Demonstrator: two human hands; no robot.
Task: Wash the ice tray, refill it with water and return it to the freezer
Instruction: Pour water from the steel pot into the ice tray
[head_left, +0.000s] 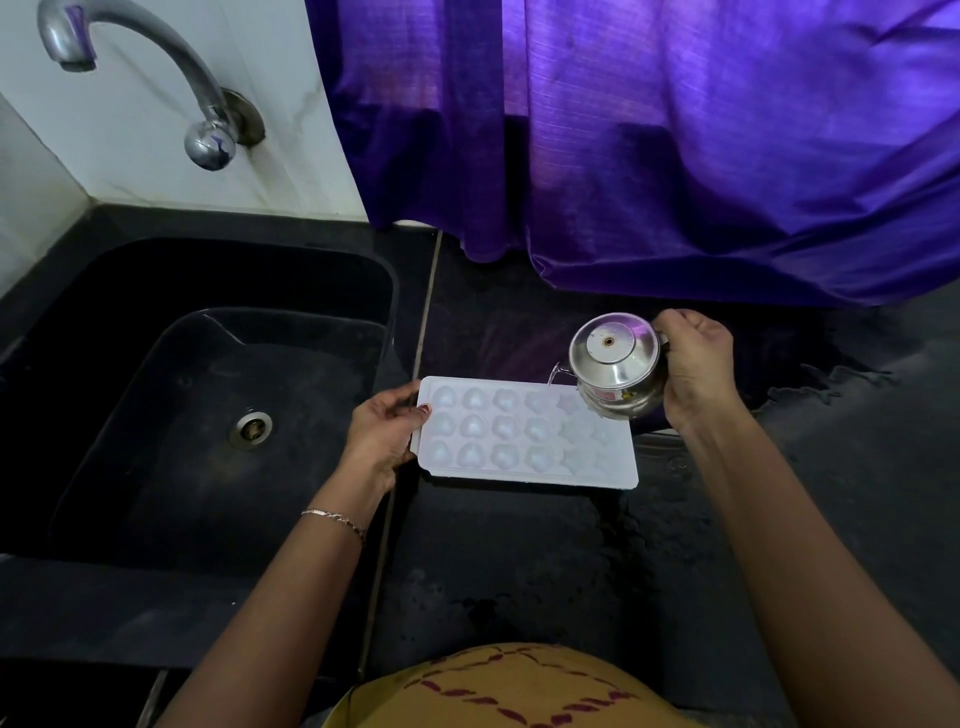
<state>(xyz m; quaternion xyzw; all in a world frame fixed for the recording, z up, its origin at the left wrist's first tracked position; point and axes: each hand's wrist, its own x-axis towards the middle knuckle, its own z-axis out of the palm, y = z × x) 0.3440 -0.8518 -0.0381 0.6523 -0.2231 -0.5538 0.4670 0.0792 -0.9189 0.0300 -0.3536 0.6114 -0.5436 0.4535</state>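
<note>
Tap (130, 78): chrome, curved, wall-mounted, upper left of the frame.
Sink (156, 415): black basin filling the left side, with a steel drain (251, 429) in its floor.
Left hand (382, 436): centre-left, bracelet (335, 519) on the wrist. It grasps the left end of the ice tray, thumb on the rim.
Ice tray (524, 436): white, three rows of heart-shaped cells. It lies flat at centre frame on the black counter (519, 561), just right of the sink.
Steel jug (615, 364): tipped leftward over the tray's upper right corner. A thin stream of water (553, 375) falls from its spout to the tray.
Right hand (693, 364): centre-right, fingers curled round the jug's handle side, holding it.
Curtain (675, 130): purple, across the upper right, its hem resting on the counter.
</note>
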